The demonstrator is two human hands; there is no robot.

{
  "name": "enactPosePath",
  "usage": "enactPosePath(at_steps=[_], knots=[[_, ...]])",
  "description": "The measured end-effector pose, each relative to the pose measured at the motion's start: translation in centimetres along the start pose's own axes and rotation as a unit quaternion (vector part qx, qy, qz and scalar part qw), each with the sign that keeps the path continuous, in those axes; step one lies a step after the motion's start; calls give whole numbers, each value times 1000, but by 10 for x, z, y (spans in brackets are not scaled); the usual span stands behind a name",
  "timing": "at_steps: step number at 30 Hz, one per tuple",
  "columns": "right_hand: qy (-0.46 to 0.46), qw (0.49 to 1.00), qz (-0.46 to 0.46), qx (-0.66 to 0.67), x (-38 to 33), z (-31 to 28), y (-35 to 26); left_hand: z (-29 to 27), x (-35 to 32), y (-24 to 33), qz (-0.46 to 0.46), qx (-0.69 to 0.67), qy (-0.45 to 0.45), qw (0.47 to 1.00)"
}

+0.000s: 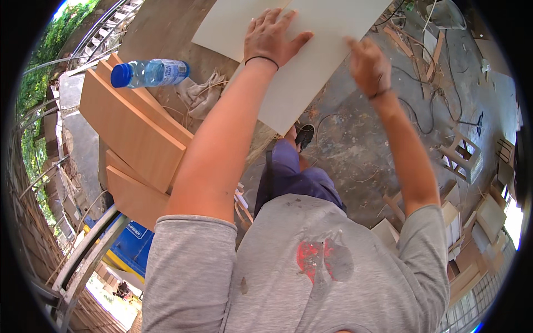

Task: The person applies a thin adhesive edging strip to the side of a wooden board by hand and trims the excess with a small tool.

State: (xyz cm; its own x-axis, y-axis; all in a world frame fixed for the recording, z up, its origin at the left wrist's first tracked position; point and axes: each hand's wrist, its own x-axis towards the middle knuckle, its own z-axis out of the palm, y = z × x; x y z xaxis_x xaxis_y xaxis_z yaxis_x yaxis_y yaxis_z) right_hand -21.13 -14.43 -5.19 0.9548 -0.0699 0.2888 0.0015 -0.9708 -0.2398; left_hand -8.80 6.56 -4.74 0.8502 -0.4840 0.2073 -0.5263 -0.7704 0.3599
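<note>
Past the front of my grey shirt point(277, 233), the near corner of the white board point(300, 77) points back toward me. The board lies directly under my left hand point(272, 41), which rests flat on it, fingers slightly spread, thumb out. My right hand point(370, 67) is at the board's right edge, blurred and partly curled, one finger reaching over the surface; I cannot tell whether it touches or pinches anything. I judge the step in hand to be steadying the board with my left while my right works at its edge; the next move seems to call for a firm left palm. To the left are a cloth point(199, 95) and a blue-capped bottle point(147, 74); farther right, cables trail over the floor point(355, 139).
</note>
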Motion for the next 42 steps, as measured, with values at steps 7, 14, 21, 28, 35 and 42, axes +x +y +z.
enactPosePath(at_steps=[7, 14, 21, 28, 35, 42], knots=[[-401, 868, -165, 241, -152, -21, -213, -8, 0, 4, 17, 4, -12, 1000], [3, 998, 19, 62, -24, -27, -67, -8, 3, 6, 7, 2, -25, 1000], [-259, 940, -108, 192, -121, -24, -183, -10, 3, 5, 10, -22, -30, 999], [-37, 994, 42, 94, -59, -36, -101, -9, 1, 6, 3, -6, -31, 1000], [-183, 958, -127, 182, -131, -18, -188, 5, -1, 1, -5, 12, 23, 1000], [-41, 994, 14, 103, -64, -30, -96, 5, 0, -1, -8, 17, -4, 1000]])
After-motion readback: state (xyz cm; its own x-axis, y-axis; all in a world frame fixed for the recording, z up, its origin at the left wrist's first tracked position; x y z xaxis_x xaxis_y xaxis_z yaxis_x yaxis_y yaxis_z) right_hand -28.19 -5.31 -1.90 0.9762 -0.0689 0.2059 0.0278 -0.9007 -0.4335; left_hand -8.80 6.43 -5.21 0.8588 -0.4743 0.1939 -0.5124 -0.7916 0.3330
